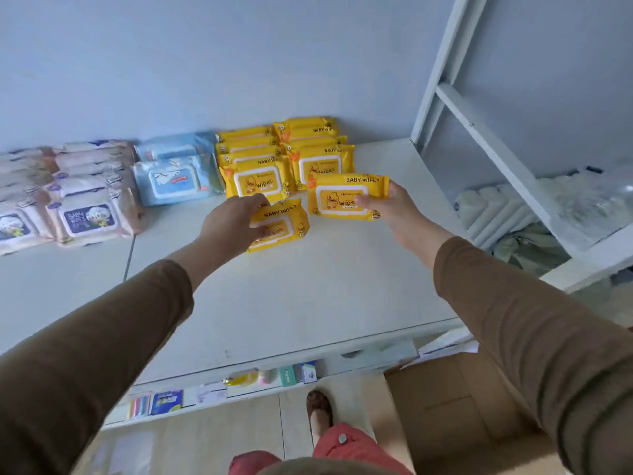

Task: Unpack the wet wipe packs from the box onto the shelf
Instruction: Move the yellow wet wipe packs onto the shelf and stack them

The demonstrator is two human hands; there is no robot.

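Observation:
Two rows of yellow baby wipe packs (260, 156) stand stacked at the back of the white shelf (291, 296). My left hand (233, 224) grips one yellow pack (284, 226) low over the shelf, just in front of the left row. My right hand (387, 209) holds another yellow pack (346, 197) by its right end, raised in front of the right row. The brown cardboard box (455, 406) sits on the floor at lower right, under my right arm; its inside is hidden.
Blue wipe packs (174, 173) and pink packs (85, 193) fill the shelf's back left. A white shelf upright (442, 80) rises at right, with bagged goods (582, 200) behind it. A lower shelf edge (239, 382) holds small items. My foot (318, 409) stands on the tiled floor.

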